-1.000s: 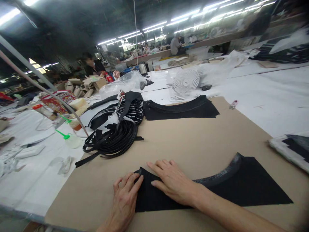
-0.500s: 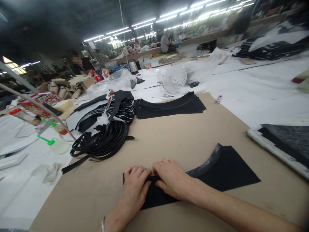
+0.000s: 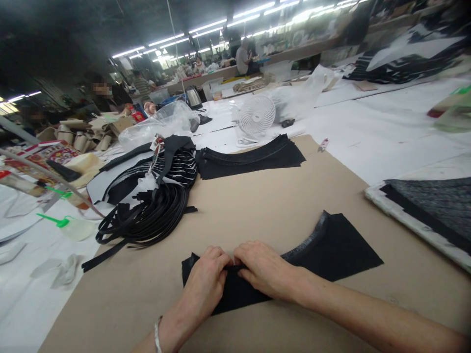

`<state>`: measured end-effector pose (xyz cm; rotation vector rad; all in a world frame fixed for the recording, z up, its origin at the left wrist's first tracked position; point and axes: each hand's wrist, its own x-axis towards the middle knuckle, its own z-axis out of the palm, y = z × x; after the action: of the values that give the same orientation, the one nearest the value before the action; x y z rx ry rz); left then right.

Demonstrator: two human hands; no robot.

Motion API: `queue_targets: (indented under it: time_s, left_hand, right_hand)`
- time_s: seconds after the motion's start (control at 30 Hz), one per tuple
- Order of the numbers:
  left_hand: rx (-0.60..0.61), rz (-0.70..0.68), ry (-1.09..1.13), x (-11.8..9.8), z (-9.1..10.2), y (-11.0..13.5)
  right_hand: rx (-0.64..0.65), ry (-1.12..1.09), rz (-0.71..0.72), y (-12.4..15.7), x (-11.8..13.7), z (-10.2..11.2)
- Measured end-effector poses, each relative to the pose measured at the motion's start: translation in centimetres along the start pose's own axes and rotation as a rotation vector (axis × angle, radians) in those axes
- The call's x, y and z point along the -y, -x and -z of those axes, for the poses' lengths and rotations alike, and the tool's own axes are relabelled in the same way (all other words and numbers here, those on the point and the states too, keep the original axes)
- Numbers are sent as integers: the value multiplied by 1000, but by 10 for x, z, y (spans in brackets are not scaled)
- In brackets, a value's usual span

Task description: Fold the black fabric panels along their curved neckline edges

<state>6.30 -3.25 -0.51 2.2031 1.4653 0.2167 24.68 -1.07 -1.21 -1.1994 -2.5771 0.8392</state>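
Note:
A black fabric piece (image 3: 346,247) with a concave upper edge lies flat on the brown sheet. A shiny dark strip (image 3: 305,243) runs along that curve. My left hand (image 3: 209,272) is closed on the upper edge near the left end, thumb and fingers pinched together. Close beside it, my right hand (image 3: 263,269) pinches the same edge, its forearm crossing over the fabric. Between the fingertips the edge looks folded over; the fingers hide part of it. The left corner of the piece sticks up a little.
Brown sheet (image 3: 250,206) covers the worktop. Beyond it lie stacked black curved pieces (image 3: 250,159) and a coil of black strips (image 3: 154,220). A white fan (image 3: 257,115) stands behind. Left is a green-tipped bottle (image 3: 73,228); right, a board with dark fabric (image 3: 434,206). People sit farther back.
The view has shifted slightly, so the scene sits farther left. My left hand has turned and its fingers have drawn in tighter, uncovering the left corner. My right hand remains on the edge.

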Motion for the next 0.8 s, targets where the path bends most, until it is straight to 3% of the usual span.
queue_targets:
  time_s: [0.23,0.47,0.8]
  left_hand:
    - [-61,-162,-25,11,-10,12]
    - [-323,-394,-296,31,-37,38]
    - [-385,-343,-372,21,-40,41]
  right_hand:
    - [-104,47,146,14,-8,-9]
    - [-114,267,310,20,-15,-18]
    - [-73,274,329,30,-28,-5]
